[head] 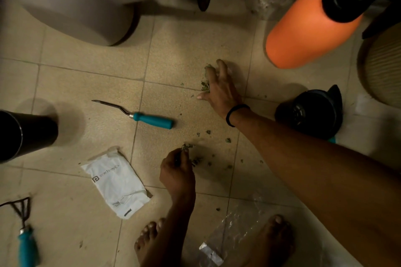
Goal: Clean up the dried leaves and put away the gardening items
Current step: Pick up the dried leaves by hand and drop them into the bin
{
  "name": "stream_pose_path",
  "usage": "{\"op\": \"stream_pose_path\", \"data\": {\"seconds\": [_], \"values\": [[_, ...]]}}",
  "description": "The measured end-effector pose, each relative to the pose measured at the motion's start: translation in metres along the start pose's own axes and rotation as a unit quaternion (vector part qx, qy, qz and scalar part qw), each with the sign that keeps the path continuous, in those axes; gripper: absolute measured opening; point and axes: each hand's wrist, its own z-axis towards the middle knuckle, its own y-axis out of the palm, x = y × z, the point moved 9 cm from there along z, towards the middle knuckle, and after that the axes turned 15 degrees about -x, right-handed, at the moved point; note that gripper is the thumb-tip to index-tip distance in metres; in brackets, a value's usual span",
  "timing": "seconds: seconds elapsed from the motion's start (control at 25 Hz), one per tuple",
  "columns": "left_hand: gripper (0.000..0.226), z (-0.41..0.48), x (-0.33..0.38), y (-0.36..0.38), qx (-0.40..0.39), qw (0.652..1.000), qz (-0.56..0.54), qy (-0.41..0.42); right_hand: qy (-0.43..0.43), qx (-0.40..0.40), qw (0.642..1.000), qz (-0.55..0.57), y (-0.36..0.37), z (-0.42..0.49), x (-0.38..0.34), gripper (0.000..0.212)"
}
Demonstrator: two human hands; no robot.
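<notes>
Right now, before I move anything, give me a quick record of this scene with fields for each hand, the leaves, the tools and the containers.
Left hand: pinches a clump of dried leaves
Right hand: fingers spread over another leaf clump, near the orange sprayer
Loose leaves: small crumbs scattered between the two hands
Tools: teal-handled weeder lying in the middle; teal-handled rake at bottom left
Containers: watering can top left; white pouch left of the left hand; clear bag by the feet

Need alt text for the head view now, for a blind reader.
Two bare hands gather dried leaves from a tiled floor: the left hand pinches a clump, the right hand rests on another. A teal-handled fork lies nearby.
</notes>
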Motion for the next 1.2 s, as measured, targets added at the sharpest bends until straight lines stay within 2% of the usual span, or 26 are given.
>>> {"op": "stream_pose_path", "data": {"seconds": [0.08,0.12,0.2,0.32,0.36,0.48,0.6,0.8,1.0,1.2], "values": [[0.017,-0.001,0.0,0.0,0.002,1.0,-0.014,0.0,0.012,-0.01,1.0,-0.007,0.005,0.008,-0.001,0.098],[0.018,-0.002,-0.002,0.001,0.003,1.0,-0.022,-0.002,0.019,-0.02,0.999,-0.025,0.01,0.012,-0.002,0.096],[0.018,-0.003,-0.003,0.002,0.003,0.999,-0.032,-0.012,0.019,-0.024,0.998,-0.061,0.018,0.015,-0.005,0.076],[0.016,-0.008,0.0,-0.001,0.007,0.999,-0.042,-0.019,-0.014,0.027,0.994,-0.108,0.021,0.003,-0.012,0.032],[0.015,-0.009,0.002,-0.003,0.008,0.999,-0.042,-0.02,-0.018,0.031,0.993,-0.113,0.025,-0.004,-0.011,0.028],[0.01,-0.015,0.012,-0.009,0.002,0.998,-0.054,-0.02,0.001,0.025,0.997,-0.079,0.036,-0.025,-0.001,0.024],[0.008,-0.023,0.026,-0.022,0.006,0.997,-0.077,-0.025,0.061,0.038,0.997,0.018,0.032,-0.055,0.009,0.021],[0.014,-0.062,0.067,-0.06,0.01,0.989,-0.142,-0.041,0.116,0.049,0.985,0.119,0.0,-0.135,-0.007,0.019],[0.016,-0.132,0.136,-0.122,-0.003,0.983,-0.177,-0.043,0.151,0.076,0.973,0.158,-0.061,-0.233,-0.067,0.017],[0.019,-0.251,0.216,-0.223,-0.01,0.975,-0.213,-0.057,0.152,0.078,0.97,0.174,-0.153,-0.355,-0.18,0.019]]}}
